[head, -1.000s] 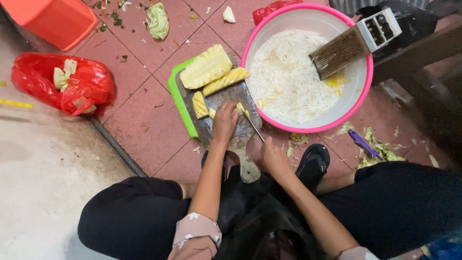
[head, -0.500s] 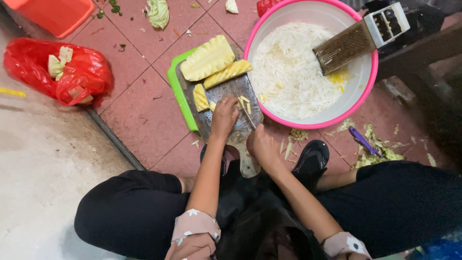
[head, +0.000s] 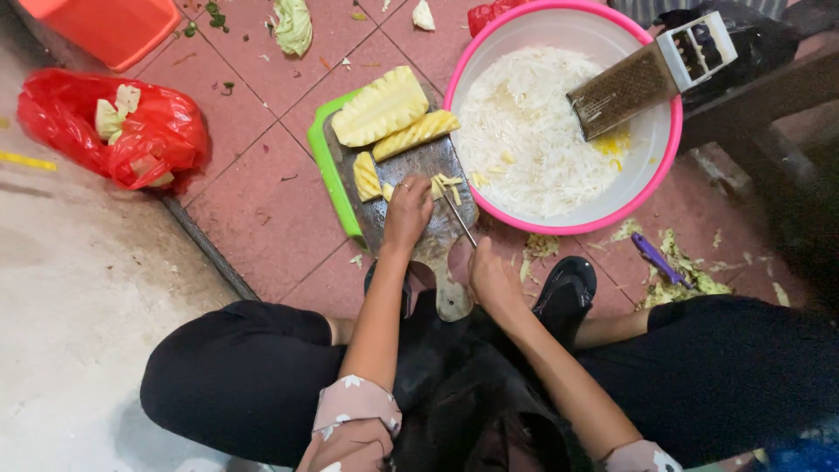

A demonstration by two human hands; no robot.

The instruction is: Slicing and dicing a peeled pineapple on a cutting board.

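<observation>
Pineapple strips (head: 444, 185) lie on the wooden cutting board (head: 437, 227) at frame centre, pinned under the fingertips of the left hand (head: 407, 212). Right hand (head: 494, 278), grip closed around a knife (head: 458, 215), blade laid beside the strips. Larger pineapple pieces (head: 381, 107) at the board's upper end; pink basin (head: 669, 149) of shreds with metal grater (head: 651, 74), upper right.

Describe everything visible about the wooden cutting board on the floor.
The worn grey-brown wooden cutting board lies flat on the red tiled floor, partly on top of a green plastic board, its rounded handle pointing toward the person. Yellow pineapple wedges rest on its far end and thin cut strips near the middle. The left hand presses down on it; the right hand holds a knife over it.
</observation>
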